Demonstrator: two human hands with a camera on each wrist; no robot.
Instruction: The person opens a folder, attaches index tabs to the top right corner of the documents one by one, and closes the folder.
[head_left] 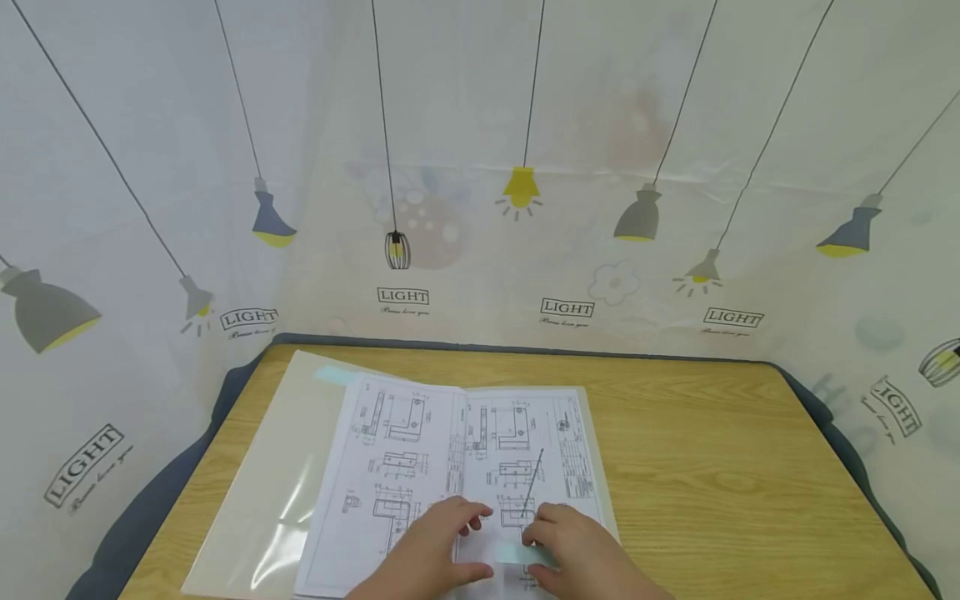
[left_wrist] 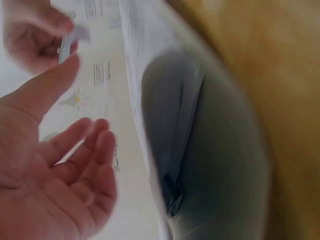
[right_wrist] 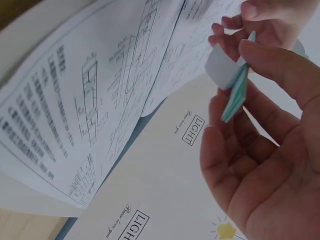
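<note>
An open folder (head_left: 255, 500) lies on the table with printed technical drawings (head_left: 405, 467) spread across it. Over the right page, my right hand (head_left: 581, 554) pinches a small pale teal pad (right_wrist: 237, 95), which looks like sticky notes, between thumb and fingers. One whitish leaf (right_wrist: 220, 67) of it stands bent away from the rest. My left hand (head_left: 431, 542) hovers over the middle of the pages, thumb apart from loosely bent fingers, holding nothing. In the left wrist view its thumb points toward the right hand and the pad.
A pale teal strip (head_left: 335, 375) sits at the folder's top left. A thin dark line (head_left: 532, 483) crosses the right page; I cannot tell whether it is printed. Bare wood tabletop (head_left: 735, 483) extends to the right. A printed curtain (head_left: 480, 250) surrounds the table.
</note>
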